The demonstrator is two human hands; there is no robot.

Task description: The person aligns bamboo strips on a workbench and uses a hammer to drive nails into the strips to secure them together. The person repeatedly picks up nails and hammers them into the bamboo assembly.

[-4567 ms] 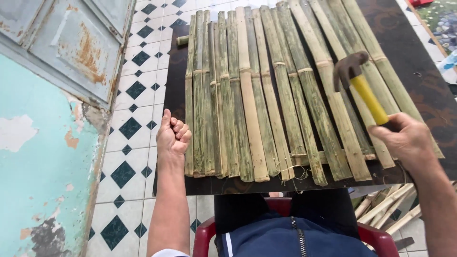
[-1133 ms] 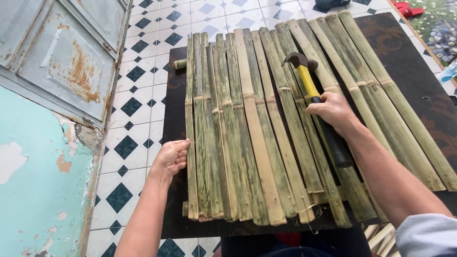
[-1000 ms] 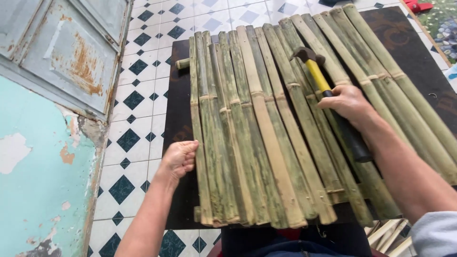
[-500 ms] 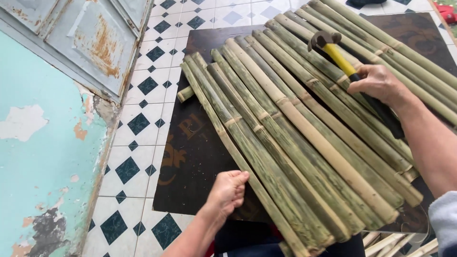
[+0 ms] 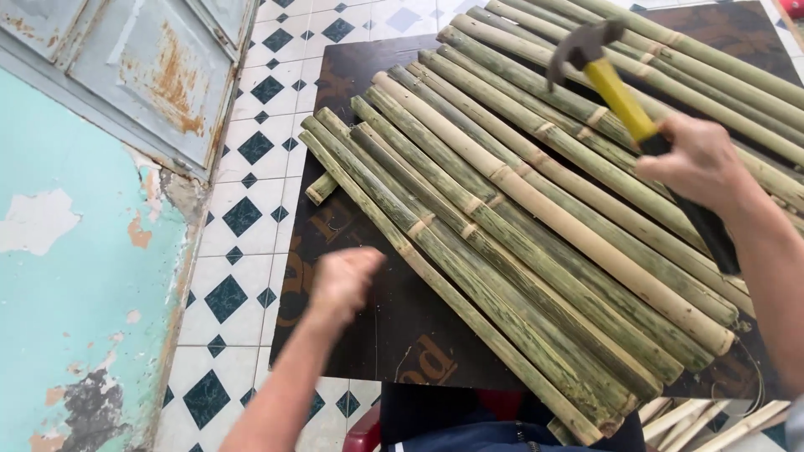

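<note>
A panel of several green and tan bamboo poles (image 5: 536, 218), bound side by side, lies slanted across a dark board (image 5: 335, 226). My right hand (image 5: 699, 163) grips a yellow-handled claw hammer (image 5: 615, 88), its head raised above the upper poles. My left hand (image 5: 343, 280) is blurred, fingers curled, hovering over the dark board just left of the panel's outermost pole. I cannot tell whether it holds anything small.
A short bamboo stub (image 5: 321, 188) pokes out from under the panel's left edge. White floor tiles with dark diamonds (image 5: 243, 218) run along a peeling turquoise wall (image 5: 75, 268) and a rusty grey metal door (image 5: 159, 67). Split bamboo offcuts (image 5: 712, 418) lie at bottom right.
The bamboo panel has swung from straight to slanted on the board. My left hand has come off its left edge and now hovers over the board. The hammer has lifted off the poles.
</note>
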